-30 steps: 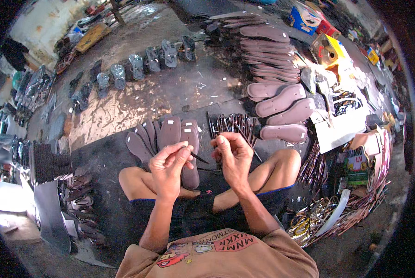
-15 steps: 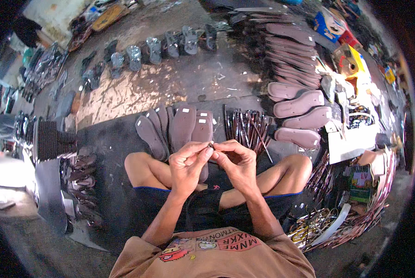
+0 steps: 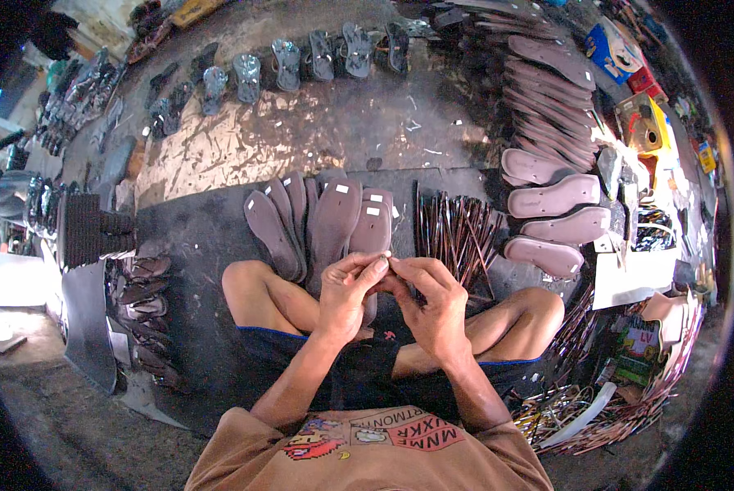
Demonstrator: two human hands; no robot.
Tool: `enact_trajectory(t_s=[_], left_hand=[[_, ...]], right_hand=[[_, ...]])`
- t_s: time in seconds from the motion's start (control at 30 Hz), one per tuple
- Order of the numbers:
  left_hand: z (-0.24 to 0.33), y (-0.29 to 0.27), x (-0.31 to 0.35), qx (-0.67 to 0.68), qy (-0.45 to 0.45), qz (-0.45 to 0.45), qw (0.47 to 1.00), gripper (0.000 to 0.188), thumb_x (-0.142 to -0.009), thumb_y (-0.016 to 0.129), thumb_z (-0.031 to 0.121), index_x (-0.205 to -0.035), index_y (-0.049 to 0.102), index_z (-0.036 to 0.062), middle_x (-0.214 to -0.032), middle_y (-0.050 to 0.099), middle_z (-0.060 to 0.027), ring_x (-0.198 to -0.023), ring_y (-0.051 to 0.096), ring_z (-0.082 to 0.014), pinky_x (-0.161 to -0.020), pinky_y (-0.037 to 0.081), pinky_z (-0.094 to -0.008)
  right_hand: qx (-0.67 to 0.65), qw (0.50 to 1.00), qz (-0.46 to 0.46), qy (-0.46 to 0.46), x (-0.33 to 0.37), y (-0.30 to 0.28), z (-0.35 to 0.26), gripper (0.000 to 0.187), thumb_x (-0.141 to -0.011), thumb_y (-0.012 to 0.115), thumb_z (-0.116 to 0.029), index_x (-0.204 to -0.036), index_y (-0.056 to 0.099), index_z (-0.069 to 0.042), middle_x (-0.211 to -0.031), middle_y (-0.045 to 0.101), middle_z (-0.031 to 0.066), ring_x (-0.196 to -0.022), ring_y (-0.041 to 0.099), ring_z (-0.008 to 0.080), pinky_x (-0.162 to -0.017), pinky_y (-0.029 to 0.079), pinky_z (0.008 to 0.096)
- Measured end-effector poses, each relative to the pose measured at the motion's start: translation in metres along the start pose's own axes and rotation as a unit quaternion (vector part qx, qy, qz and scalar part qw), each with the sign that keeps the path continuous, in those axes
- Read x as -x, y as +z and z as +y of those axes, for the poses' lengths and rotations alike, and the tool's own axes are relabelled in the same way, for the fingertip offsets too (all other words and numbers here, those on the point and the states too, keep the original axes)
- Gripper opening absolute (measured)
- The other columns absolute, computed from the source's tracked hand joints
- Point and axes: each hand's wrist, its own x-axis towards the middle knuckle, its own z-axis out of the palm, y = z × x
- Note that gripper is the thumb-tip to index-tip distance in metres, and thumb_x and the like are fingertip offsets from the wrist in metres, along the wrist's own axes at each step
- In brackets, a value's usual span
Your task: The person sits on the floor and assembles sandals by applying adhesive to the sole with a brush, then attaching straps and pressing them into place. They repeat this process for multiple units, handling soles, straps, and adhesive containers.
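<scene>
My left hand (image 3: pixel 350 296) and my right hand (image 3: pixel 432 304) meet in front of my crossed legs, fingertips pinched together. Something small sits between the fingertips, too tiny to make out. Just beyond the hands, several brown sandal soles (image 3: pixel 335 214) with small white stickers lie fanned out on the black mat. One of these soles runs partly behind my fingers. To the right of them lies a bundle of thin, shiny brown strips (image 3: pixel 458 237), touched by neither hand.
More soles (image 3: pixel 553 198) are laid in a long overlapping row at the right. Finished-looking sandals (image 3: pixel 286 65) line the far side. A dark ribbed block (image 3: pixel 84 233) stands at the left, dark sandal pieces (image 3: pixel 147 308) below it. Loose strips (image 3: pixel 580 417) heap up at the lower right.
My hands stay together but have turned slightly, with the right fingers now folded more over the pinch. The whole view has shifted a little.
</scene>
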Motion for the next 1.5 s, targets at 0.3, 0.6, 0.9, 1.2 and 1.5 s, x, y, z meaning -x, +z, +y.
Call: enact_trajectory(t_s=[0.3, 0.6, 0.9, 1.2, 1.5], left_hand=[[0.023, -0.092, -0.105, -0.717, 0.186, 0.179, 0.647, 0.067, -0.088, 0.09, 0.038, -0.137, 0.066, -0.0016, -0.127, 0.075, -0.0172, -0.111, 0.072, -0.0243, -0.099, 0.057, -0.0373], [0.072, 0.019, -0.005, -0.348, 0.16, -0.012, 0.924, 0.038, -0.102, 0.073, 0.007, -0.135, 0.055, 0.0015, -0.123, 0.07, -0.0084, -0.112, 0.066, -0.0151, -0.102, 0.052, -0.0317], [0.073, 0.039, 0.043, -0.378, 0.19, -0.022, 0.906, 0.043, -0.105, 0.071, 0.006, -0.142, 0.051, 0.0008, -0.125, 0.071, -0.0092, -0.111, 0.067, -0.0131, -0.096, 0.054, -0.0308], [0.063, 0.049, 0.062, -0.517, 0.268, 0.0, 0.813, 0.026, -0.102, 0.07, 0.002, -0.127, 0.073, -0.0051, -0.11, 0.08, -0.0101, -0.102, 0.072, -0.0146, -0.091, 0.057, -0.0333], [0.038, 0.042, 0.048, -0.554, 0.316, 0.024, 0.77, 0.046, -0.094, 0.07, -0.006, -0.14, 0.066, -0.0073, -0.135, 0.072, -0.0264, -0.125, 0.072, -0.0378, -0.105, 0.056, -0.0422]], right_hand=[[0.039, 0.994, 0.103, -0.004, -0.02, -0.024, 0.014, 0.011, -0.092, 0.084, -0.006, -0.1, 0.077, -0.003, -0.09, 0.076, 0.014, -0.076, 0.074, 0.03, -0.069, 0.058, 0.0375], [-0.121, 0.991, 0.029, 0.053, -0.015, -0.029, -0.011, 0.014, -0.095, 0.082, -0.01, -0.104, 0.081, 0.001, -0.091, 0.08, 0.0095, -0.086, 0.074, 0.0155, -0.077, 0.057, 0.033], [-0.054, 0.997, 0.025, -0.039, -0.009, -0.033, -0.036, 0.014, -0.091, 0.084, -0.006, -0.103, 0.08, 0.0, -0.096, 0.078, 0.0134, -0.08, 0.075, 0.0249, -0.071, 0.059, 0.0353], [-0.045, 0.988, 0.146, -0.039, 0.009, -0.001, -0.022, 0.018, -0.087, 0.086, -0.009, -0.099, 0.073, -0.003, -0.091, 0.072, 0.0139, -0.079, 0.073, 0.0311, -0.068, 0.058, 0.0396], [0.013, 0.995, 0.099, 0.021, 0.016, 0.006, -0.029, 0.026, -0.087, 0.075, 0.008, -0.112, 0.074, 0.0, -0.095, 0.073, 0.019, -0.083, 0.075, 0.0365, -0.071, 0.058, 0.041]])
